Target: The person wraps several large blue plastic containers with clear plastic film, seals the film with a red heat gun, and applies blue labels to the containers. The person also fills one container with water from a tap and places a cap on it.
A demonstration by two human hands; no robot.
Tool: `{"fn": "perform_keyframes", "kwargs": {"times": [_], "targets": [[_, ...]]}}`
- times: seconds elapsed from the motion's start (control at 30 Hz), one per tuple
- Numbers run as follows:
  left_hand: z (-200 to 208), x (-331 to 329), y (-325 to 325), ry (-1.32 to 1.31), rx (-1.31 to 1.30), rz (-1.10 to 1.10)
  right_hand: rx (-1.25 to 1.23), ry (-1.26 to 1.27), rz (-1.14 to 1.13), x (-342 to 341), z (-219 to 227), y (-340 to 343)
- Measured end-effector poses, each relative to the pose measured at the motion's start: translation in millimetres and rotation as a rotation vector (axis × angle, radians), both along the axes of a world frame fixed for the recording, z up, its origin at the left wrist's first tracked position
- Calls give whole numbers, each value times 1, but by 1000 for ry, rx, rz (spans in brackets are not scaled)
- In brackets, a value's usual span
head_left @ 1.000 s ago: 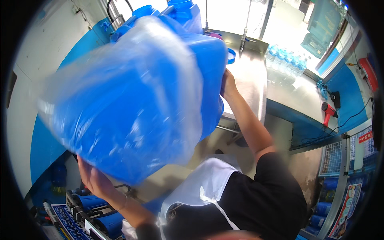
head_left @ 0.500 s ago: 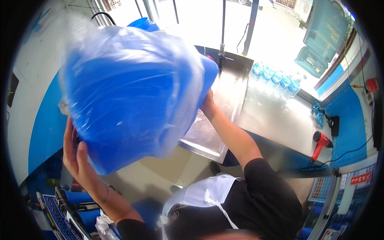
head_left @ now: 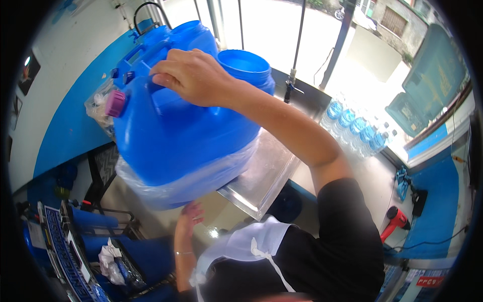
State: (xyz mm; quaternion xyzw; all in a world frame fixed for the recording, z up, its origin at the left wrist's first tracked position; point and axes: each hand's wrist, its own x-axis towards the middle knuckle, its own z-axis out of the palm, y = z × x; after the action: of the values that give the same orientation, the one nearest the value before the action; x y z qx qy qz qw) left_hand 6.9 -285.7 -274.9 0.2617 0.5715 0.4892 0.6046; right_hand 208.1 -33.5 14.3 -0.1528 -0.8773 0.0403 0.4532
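A blue plastic water jug (head_left: pixel 166 136) with a pink-capped spout (head_left: pixel 115 103) stands tilted in front of me. Its wide round mouth (head_left: pixel 244 61) is uncovered. My right hand (head_left: pixel 193 78) reaches across and grips the jug's top handle, fingers wrapped over it. A clear plastic bag (head_left: pixel 201 181) covers the lower part of the jug and leaves the upper part bare. Just below the bagged base is my left hand (head_left: pixel 190 215), its fingers apart; whether it touches the base cannot be seen.
More blue jugs (head_left: pixel 193 38) stand behind the held one. To the right are a steel sink (head_left: pixel 264 183), a tap (head_left: pixel 291 88), a row of water bottles (head_left: pixel 357 128) and a red heat gun (head_left: pixel 396 221). A bag of caps (head_left: pixel 100 105) hangs at the left wall.
The bag has come down from over the jug to its lower part. My right hand has moved from the jug's right side onto its handle; my left has dropped from its side to below it.
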Motion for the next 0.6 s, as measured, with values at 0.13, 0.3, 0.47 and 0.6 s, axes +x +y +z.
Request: {"fn": "perform_keyframes", "kwargs": {"times": [0.13, 0.3, 0.47, 0.6], "targets": [[110, 26, -2, 214, 273, -489, 122, -203, 8, 10, 1, -3], [225, -7, 65, 919, 1131, 273, -12, 329, -57, 99, -27, 28], [220, 5, 143, 714, 1196, 113, -353, -92, -1067, 228, -141, 138], [210, 29, 150, 630, 1194, 120, -552, -400, -870, 266, -237, 173]]}}
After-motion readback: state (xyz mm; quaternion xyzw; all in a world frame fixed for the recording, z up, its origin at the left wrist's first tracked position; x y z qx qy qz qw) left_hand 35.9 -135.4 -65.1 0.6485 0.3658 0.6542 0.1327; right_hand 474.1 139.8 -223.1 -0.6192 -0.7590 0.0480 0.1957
